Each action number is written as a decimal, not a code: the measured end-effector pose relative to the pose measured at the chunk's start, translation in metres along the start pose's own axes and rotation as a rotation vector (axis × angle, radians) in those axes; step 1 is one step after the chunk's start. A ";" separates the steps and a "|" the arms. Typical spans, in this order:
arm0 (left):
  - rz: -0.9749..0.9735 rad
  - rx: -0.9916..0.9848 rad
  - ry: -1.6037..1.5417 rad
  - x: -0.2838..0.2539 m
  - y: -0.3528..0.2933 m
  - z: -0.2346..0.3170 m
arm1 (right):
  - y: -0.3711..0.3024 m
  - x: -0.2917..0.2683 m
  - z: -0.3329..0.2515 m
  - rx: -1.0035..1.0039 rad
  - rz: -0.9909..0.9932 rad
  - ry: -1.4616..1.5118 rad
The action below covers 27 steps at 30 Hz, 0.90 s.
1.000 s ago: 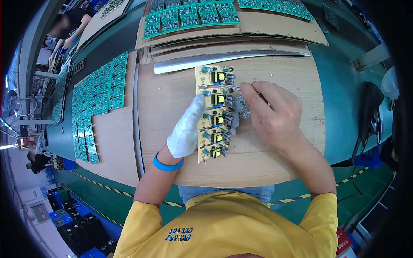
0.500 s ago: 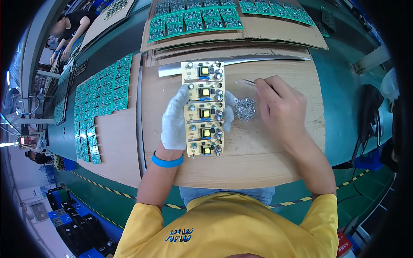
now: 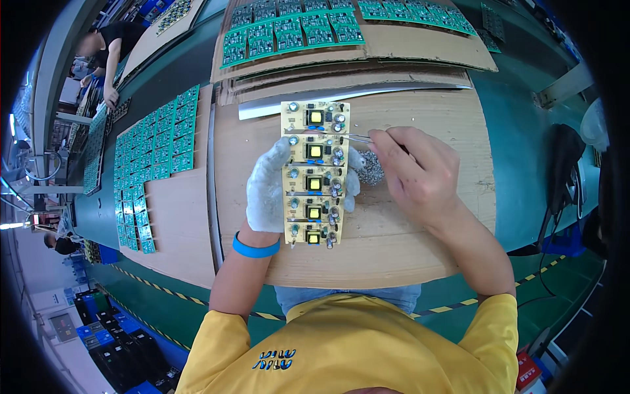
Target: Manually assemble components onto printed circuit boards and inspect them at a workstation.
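My left hand [image 3: 266,190], in a white glove, holds up a strip of pale yellow circuit boards [image 3: 315,177]. Its thumb lies along the left edge, while the gloved fingertips come round from behind on the right. Each board carries a yellow-topped transformer and small round capacitors. My bare right hand [image 3: 423,167] is closed on a pair of metal tweezers [image 3: 359,138]. The tweezer tips reach the strip's right edge, near the joint between the top two boards; whether they grip a part is too small to tell. Behind the strip and right hand lies a pile of tiny silvery parts [image 3: 372,172].
Brown cardboard [image 3: 407,243] covers the work surface. Green circuit boards [image 3: 289,36] lie in rows on stacked cardboard at the far side. More green boards [image 3: 157,144] cover a sheet on the left. A co-worker [image 3: 115,49] reaches over boards at the far left.
My right hand has moved left, bringing the tweezers from over the cardboard to the strip's edge. The strip's top has shifted slightly right and down. The co-worker's arm has moved.
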State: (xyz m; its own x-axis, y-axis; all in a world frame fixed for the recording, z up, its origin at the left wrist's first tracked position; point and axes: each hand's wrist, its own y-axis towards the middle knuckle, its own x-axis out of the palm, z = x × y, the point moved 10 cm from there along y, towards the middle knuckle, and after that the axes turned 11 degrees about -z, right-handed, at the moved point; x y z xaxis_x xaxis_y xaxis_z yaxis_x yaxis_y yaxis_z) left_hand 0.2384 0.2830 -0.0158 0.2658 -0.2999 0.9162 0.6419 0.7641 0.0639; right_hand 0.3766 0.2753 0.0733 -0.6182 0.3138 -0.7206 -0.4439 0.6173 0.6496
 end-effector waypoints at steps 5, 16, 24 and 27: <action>-0.059 0.013 -0.002 0.006 0.002 0.001 | 0.000 -0.004 -0.001 -0.006 0.036 0.003; 0.032 -0.013 0.025 0.000 -0.002 -0.003 | 0.001 0.001 -0.002 -0.041 -0.030 -0.007; 0.081 -0.057 -0.035 -0.007 -0.004 -0.008 | 0.000 0.006 -0.001 -0.073 -0.085 -0.015; 0.092 -0.067 -0.082 -0.013 -0.004 -0.010 | -0.003 0.010 0.002 -0.087 -0.090 -0.002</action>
State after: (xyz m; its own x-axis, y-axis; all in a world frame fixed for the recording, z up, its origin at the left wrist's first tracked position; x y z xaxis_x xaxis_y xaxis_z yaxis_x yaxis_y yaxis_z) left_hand 0.2401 0.2781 -0.0316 0.2682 -0.1805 0.9463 0.6649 0.7455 -0.0462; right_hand 0.3730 0.2777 0.0637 -0.5719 0.2610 -0.7777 -0.5526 0.5780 0.6004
